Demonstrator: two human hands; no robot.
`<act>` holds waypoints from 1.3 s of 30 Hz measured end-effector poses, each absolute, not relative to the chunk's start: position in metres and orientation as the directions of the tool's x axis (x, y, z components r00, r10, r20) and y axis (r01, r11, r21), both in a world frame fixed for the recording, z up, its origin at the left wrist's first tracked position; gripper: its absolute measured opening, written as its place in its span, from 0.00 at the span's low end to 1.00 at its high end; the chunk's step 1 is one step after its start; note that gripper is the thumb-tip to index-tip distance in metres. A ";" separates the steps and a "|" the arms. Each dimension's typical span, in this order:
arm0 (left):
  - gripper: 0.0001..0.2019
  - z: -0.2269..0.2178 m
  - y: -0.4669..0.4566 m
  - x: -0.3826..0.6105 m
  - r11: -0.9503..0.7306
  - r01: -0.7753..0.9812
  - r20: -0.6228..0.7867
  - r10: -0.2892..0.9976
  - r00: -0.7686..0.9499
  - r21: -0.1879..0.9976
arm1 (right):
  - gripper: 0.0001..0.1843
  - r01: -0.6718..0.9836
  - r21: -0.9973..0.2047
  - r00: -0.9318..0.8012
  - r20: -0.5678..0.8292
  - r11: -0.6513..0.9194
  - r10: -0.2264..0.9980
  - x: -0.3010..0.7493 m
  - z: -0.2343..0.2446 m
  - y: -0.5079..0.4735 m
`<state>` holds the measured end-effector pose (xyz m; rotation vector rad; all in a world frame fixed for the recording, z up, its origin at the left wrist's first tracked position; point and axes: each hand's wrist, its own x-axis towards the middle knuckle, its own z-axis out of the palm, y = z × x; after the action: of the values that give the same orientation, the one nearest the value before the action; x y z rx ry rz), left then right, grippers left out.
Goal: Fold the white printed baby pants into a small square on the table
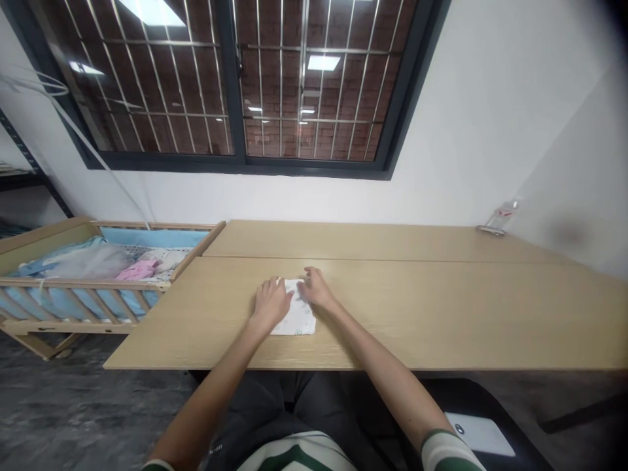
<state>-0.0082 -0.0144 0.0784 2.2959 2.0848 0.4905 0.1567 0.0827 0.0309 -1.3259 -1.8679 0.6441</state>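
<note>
A small white folded cloth (297, 317) with a faint printed pattern lies flat on the wooden table (417, 314), near its front edge. My left hand (273, 302) rests palm down over the cloth's left side, its fingers stretched forward and the thumb on the fabric. At the cloth's upper right corner is my right hand (317, 288), thumb and forefinger apart and touching the fabric's edge. Both hands partly cover the cloth's sides.
A wooden crib (112, 282) with blue lining and a pink cloth (139, 269) stands left of the table. A clear plastic package (500, 218) lies at the back right. Below the table's front edge, a white phone-like device (481, 433) rests on a black seat. A barred window is ahead.
</note>
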 end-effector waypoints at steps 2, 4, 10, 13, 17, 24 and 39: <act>0.23 0.071 -0.048 0.001 -0.171 0.966 0.248 0.961 0.120 0.193 | 0.29 0.548 -0.654 -0.340 0.396 0.521 0.853 0.152 0.044 0.067; 0.24 0.060 -0.080 0.011 -0.225 0.960 0.277 0.945 0.173 0.169 | 0.31 0.478 -0.563 -0.542 0.414 0.674 0.731 0.146 0.060 0.046; 0.27 0.026 -0.127 0.027 -0.148 0.981 0.300 0.948 0.105 0.124 | 0.30 0.237 -0.497 -0.901 0.208 0.834 0.381 0.124 0.087 -0.013; 0.25 0.017 -0.130 0.027 -0.143 0.982 0.293 0.951 0.101 0.127 | 0.29 0.192 -0.519 -0.941 0.145 0.833 0.307 0.119 0.076 -0.020; 0.26 0.009 -0.130 0.024 -0.173 0.982 0.328 0.935 0.137 0.082 | 0.29 0.294 -0.540 -0.936 0.002 0.788 0.351 0.121 0.051 -0.007; 0.26 0.000 -0.131 0.024 -0.170 0.977 0.409 0.907 0.103 0.130 | 0.33 0.472 -0.383 -0.866 -0.034 0.794 0.498 0.133 0.037 0.041; 0.28 -0.001 -0.130 0.025 -0.153 0.984 0.401 0.910 0.105 0.090 | 0.38 0.617 -0.246 -0.772 -0.008 0.747 0.635 0.134 0.028 0.098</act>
<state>0.0245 -0.1305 -0.0007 2.4744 2.1600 0.6209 0.1338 0.0978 0.0282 -1.0290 -2.8650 0.3621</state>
